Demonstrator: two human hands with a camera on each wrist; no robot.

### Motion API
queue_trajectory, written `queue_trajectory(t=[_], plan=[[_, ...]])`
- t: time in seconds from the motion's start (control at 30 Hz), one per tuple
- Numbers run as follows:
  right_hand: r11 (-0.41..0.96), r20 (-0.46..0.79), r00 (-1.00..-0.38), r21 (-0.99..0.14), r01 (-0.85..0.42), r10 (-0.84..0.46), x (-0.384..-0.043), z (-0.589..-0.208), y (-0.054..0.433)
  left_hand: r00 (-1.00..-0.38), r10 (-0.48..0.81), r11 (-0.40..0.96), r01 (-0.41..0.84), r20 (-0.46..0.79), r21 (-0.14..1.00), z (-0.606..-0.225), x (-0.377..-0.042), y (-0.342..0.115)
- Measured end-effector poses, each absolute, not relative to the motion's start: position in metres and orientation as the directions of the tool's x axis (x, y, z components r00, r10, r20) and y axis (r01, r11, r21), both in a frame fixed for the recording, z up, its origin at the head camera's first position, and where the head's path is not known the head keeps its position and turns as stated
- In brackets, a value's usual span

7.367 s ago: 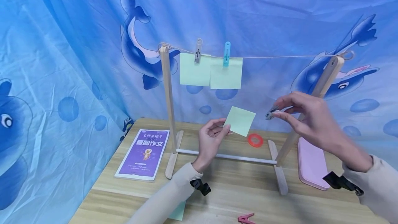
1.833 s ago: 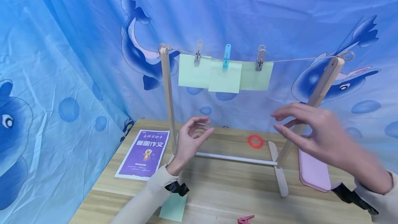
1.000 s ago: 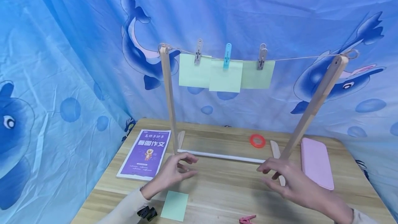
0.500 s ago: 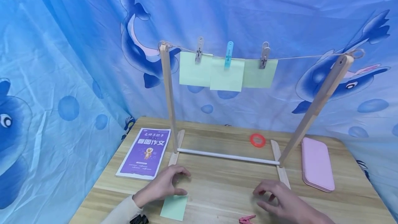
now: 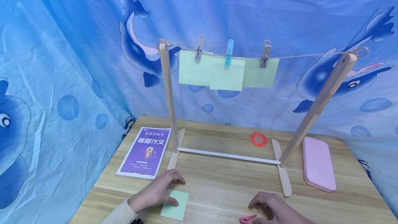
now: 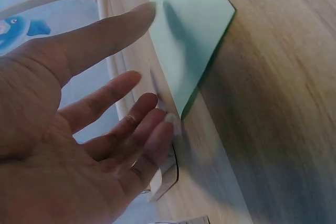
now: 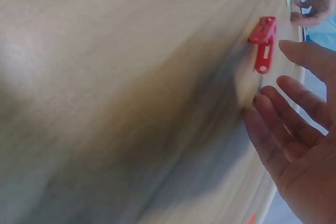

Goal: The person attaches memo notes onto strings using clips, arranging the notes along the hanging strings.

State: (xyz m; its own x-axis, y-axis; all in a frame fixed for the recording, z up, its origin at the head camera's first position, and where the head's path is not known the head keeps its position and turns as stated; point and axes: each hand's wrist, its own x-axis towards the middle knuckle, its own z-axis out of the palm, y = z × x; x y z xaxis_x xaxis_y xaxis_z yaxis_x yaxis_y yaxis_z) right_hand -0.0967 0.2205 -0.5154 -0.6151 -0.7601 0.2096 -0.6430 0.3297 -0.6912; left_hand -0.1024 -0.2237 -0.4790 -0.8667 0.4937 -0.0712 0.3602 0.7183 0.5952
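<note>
In the head view my left hand (image 5: 155, 192) hovers over a green paper note (image 5: 175, 212) on the table, thumb above the note. The left wrist view shows its fingers loosely spread and nothing gripped. My right hand (image 5: 275, 209) is beside a small red-pink clothespin (image 7: 264, 45); in the right wrist view its relaxed fingers stay apart from the clothespin. On a string (image 5: 301, 56) hang three green notes, left (image 5: 192, 73), middle (image 5: 228, 80) and right (image 5: 261, 77), clipped by a clear-grey clothespin (image 5: 199, 49), a blue one (image 5: 229, 53) and a grey one (image 5: 265, 54).
Wooden posts, left (image 5: 169, 96) and right (image 5: 320, 103), carry the string, with a white bar (image 5: 228, 155) low between them. A purple book (image 5: 144, 153) lies left, a red ring (image 5: 258, 139) behind the bar, a pink case (image 5: 318, 164) right. Blue curtain (image 5: 217, 6) behind.
A green note held in my left hand and a grey clothespin held in my right now hang on the string. Both hands have let go and come down toward the table note and red-pink clothespin.
</note>
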Motion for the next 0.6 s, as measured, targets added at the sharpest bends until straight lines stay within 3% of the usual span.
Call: queue_trajectory(t=[0.33,0.6], plan=[[0.296,0.241,-0.602,-0.697,-0.653,-0.761,-0.096,-0.519,0.219,-0.865,0.495,0.739,0.37,-0.081,0.563,-0.48,-0.097,-0.227],[0.279,0.227,-0.583,-0.707,-0.649,-0.78,-0.098,-0.527,0.222,-0.861,0.504,0.7,0.361,-0.068,0.617,-0.483,-0.096,-0.229]])
